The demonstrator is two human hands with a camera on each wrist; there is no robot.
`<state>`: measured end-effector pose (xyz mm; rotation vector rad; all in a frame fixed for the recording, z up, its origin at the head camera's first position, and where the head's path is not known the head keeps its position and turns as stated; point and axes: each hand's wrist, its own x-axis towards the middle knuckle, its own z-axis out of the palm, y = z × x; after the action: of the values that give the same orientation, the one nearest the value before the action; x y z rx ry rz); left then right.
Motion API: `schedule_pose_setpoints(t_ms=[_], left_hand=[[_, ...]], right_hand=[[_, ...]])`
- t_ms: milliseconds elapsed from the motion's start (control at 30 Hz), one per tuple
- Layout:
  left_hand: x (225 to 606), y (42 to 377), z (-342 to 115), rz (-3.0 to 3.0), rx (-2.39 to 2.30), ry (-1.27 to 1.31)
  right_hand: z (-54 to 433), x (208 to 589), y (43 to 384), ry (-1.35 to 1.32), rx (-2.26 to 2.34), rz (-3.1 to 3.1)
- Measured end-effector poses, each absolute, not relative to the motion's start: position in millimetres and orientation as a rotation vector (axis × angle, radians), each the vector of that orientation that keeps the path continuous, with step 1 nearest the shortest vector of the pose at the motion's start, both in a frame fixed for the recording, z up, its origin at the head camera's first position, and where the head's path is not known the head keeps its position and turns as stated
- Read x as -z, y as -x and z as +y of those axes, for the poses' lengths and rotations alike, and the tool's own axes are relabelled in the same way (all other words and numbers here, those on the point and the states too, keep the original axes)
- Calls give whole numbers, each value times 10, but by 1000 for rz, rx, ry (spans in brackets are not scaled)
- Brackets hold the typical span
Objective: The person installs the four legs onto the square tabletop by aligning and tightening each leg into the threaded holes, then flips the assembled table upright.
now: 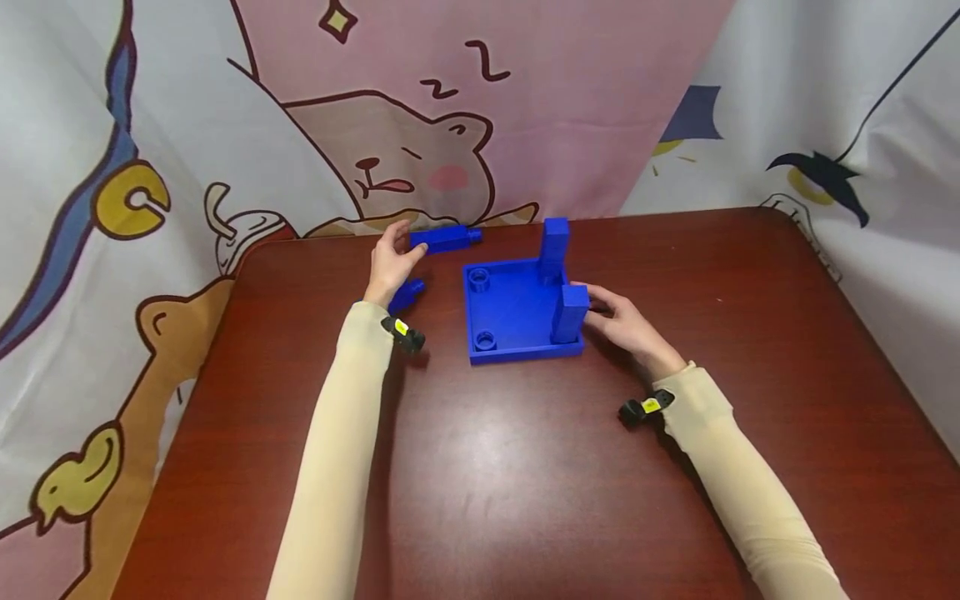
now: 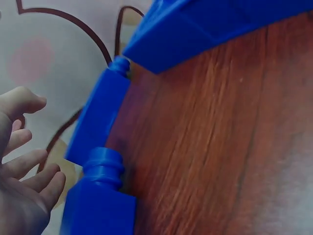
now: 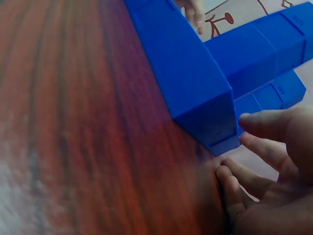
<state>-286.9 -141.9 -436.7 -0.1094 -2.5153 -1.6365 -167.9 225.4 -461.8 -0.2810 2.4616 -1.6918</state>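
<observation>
A square blue base [image 1: 513,312] with a raised rim lies on the table. Two blue posts stand upright along its right side, one at the back [image 1: 554,246] and one in front [image 1: 572,312]. Round sockets [image 1: 485,340] show at its two left corners. My right hand [image 1: 622,323] touches the base's right side near the front post, with thumb and fingers at the edge in the right wrist view. My left hand [image 1: 390,265] is beside a loose blue post [image 1: 446,239] at the back, fingers spread and loosely bent. Another loose post [image 2: 100,208] with a ridged neck lies nearer, partly hidden under the left wrist in the head view.
The brown wooden table [image 1: 480,500] carries all the blue parts. A patterned cloth [image 1: 585,100] hangs just behind its back edge and along the sides. Each wrist wears a small black camera, such as the left one [image 1: 408,336].
</observation>
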Motion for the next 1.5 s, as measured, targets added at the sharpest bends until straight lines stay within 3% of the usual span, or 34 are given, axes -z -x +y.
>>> schedule_pose_setpoints(t_ms=[600, 867, 1000, 1233, 1500], left_hand=[[4487, 3075, -1558, -2762, 1609, 60], [4495, 3113, -1505, -2801, 1492, 1], [4516, 3124, -1486, -2741, 1524, -13], [4511, 3107, -1480, -2380, 1876, -74], [4496, 3075, -1438, -1923, 2153, -127]], right_hand=[[2179, 4403, 1562, 448, 1682, 2402], [2268, 4656, 1663, 433, 1687, 2402], [2294, 4668, 1668, 441, 1695, 2405], [2187, 4352, 1535, 403, 1664, 2412], [2179, 4334, 1527, 414, 1662, 2396]])
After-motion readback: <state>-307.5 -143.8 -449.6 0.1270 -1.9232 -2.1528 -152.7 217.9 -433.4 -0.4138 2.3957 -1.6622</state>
